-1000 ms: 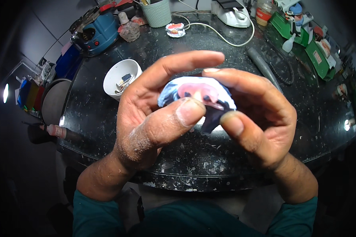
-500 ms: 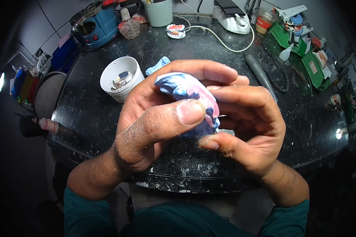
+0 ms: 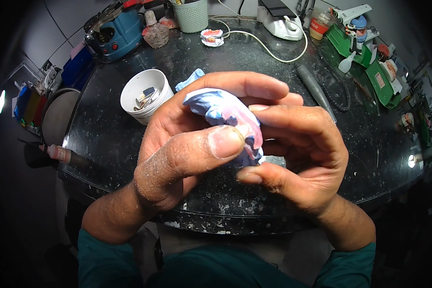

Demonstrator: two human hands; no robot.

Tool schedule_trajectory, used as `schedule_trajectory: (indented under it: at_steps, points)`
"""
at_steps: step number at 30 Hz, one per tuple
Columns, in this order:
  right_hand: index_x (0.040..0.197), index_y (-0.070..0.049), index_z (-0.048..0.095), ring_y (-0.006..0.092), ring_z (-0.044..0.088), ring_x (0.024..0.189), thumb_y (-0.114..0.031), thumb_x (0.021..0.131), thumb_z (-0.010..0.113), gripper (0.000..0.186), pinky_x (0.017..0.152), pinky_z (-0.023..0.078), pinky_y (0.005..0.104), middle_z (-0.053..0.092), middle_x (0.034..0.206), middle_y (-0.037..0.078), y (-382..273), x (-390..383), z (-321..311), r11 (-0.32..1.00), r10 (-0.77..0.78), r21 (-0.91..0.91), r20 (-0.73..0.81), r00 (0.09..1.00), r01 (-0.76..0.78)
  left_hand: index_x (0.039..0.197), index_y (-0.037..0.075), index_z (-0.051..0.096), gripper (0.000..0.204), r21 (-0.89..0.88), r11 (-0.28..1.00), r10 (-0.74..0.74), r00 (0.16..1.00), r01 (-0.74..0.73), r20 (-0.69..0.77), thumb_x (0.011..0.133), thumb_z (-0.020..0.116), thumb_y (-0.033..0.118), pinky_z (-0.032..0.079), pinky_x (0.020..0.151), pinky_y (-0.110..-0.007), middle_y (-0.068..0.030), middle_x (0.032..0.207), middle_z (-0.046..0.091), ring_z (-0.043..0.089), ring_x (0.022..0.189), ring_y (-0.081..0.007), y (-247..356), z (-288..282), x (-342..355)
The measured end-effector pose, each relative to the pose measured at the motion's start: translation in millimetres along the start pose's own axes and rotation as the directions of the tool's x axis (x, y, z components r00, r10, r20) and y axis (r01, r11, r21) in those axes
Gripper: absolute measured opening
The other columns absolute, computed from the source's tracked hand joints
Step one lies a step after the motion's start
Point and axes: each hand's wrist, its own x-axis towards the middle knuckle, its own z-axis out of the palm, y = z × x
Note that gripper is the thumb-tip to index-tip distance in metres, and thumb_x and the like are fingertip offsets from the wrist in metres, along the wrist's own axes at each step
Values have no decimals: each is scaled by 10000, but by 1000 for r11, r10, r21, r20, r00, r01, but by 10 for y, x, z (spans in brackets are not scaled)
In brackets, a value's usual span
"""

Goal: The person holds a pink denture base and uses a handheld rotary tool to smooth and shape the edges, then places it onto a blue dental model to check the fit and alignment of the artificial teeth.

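A dental cast (image 3: 211,104), blue with a pink band across it, is held up over the middle of the bench. My left hand (image 3: 175,156) is closed round it, the thumb pressed on the pink part and the fingers curled behind. At the cast's right side, my right hand (image 3: 312,149) pinches its lower edge with the thumb, while the index finger touches the pink rim. My fingers hide the cast's underside and part of its right end. Just beyond my left hand lies another blue piece (image 3: 191,79), partly covered by that hand.
A white tub (image 3: 129,103) with small metal pieces stands left on the black bench (image 3: 105,163). Farther back are a blue machine (image 3: 117,36), a glass burner (image 3: 155,33), a small toothed model (image 3: 212,38) and a white device (image 3: 281,24). A grey handpiece (image 3: 314,89) lies right, near green articulator stands (image 3: 381,86).
The cast has shifted slightly left and tilted a little in my fingers. My left thumb has moved slightly left with it; both hands keep their hold.
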Motion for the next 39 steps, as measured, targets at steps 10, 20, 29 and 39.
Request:
schedule_trajectory:
  at_steps: [10, 20, 29, 39]
  points:
    - [1251, 59, 493, 238, 633, 1124, 45, 791, 766, 534, 906, 579, 351, 603, 1243, 199, -16, 43, -23, 995, 101, 14, -93, 991, -101, 1386, -44, 416, 596, 422, 808, 444, 896, -410, 20, 863, 611, 165, 418, 1073, -449, -274, 1292, 560, 570, 1207, -323, -90, -96, 82]
    - [1235, 53, 556, 185, 638, 1052, 3, 826, 744, 453, 895, 549, 328, 628, 1195, 160, 4, 49, -44, 993, 91, -61, -165, 982, -102, 1061, -10, 693, 293, 748, 253, 567, 720, -614, 399, 769, 706, -27, 417, 1037, -495, -140, 1058, 691, 626, 1059, -256, 123, -291, 97]
    - [1257, 75, 567, 218, 626, 1085, -12, 851, 716, 441, 907, 538, 332, 605, 1240, 188, 50, 45, -90, 996, 22, -78, -147, 989, -33, 1029, 66, 725, 345, 801, 87, 568, 690, -592, 449, 702, 782, -28, 421, 1029, -509, -76, 986, 697, 620, 978, -229, 177, -240, 73]
    - [1270, 71, 579, 223, 622, 1099, -48, 861, 720, 449, 931, 513, 330, 618, 1231, 197, 29, 43, -101, 994, 12, -105, -109, 994, -24, 985, 72, 736, 323, 805, 87, 569, 692, -587, 444, 681, 788, -21, 393, 1051, -525, -70, 970, 695, 597, 967, -216, 198, -243, 46]
